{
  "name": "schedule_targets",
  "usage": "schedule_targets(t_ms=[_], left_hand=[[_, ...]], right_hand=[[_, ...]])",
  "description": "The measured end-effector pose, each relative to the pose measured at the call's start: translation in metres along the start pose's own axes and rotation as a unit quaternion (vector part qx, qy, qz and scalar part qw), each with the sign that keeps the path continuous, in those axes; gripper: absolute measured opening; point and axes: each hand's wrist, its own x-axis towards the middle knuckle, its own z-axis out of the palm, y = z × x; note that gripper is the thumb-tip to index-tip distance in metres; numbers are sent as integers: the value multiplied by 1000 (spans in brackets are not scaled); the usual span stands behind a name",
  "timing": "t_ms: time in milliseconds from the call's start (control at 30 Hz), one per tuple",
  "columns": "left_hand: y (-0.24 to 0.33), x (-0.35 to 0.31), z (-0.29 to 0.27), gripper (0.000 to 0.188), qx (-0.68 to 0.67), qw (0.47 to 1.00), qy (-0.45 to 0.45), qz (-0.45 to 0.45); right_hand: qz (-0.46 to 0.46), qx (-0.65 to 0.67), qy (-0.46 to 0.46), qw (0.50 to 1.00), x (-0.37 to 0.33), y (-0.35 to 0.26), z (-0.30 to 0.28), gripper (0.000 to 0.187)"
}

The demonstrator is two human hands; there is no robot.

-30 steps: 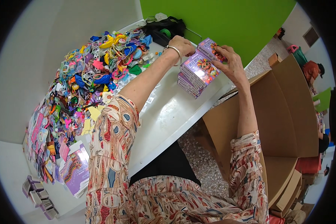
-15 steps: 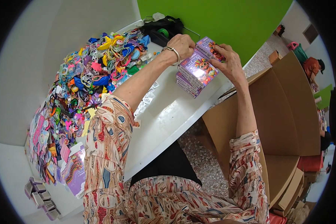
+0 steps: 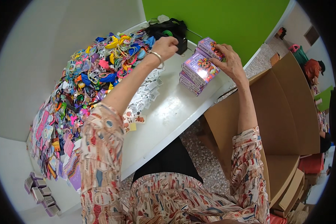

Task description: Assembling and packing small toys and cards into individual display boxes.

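Purple boxes (image 3: pixel 201 68), closed and stacked

Two stacks of purple boxes (image 3: pixel 201 71), one heap of small colourful trinkets (image 3: pixel 107 77), pieces too many to count, one desk (image 3: pixel 168 112), one bangle (image 3: pixel 159 56), one black bag (image 3: pixel 156 28), approx. six small grey-purple cartons (image 3: pixel 49 202).
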Motion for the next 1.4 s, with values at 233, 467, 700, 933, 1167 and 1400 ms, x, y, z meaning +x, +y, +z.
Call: schedule_targets(t_ms=[233, 467, 700, 933, 1167, 1400], left_hand=[[24, -128, -76, 30, -150, 986, -67, -38], [67, -287, -191, 33, -18, 995, -32, -97], [41, -465, -207, 55, 210, 964, 29, -162], [3, -475, -168, 82, 464, 874, 23, -141], [-34, -456, -176, 81, 488, 825, -156, -239], [-25, -429, -203, 29, 170, 962, 57, -205]], right_hand=[[3, 45, 22, 999, 13, -2, 8, 51], [-90, -72, 144, 983, -27, -30, -32, 43], [-218, 219, -62, 949, -138, -205, 67, 44], [-276, 296, -177, 897, -197, -286, 98, 46], [-276, 307, -261, 873, -221, -288, 108, 50], [-200, 351, -180, 897, -211, -317, 120, 67]])
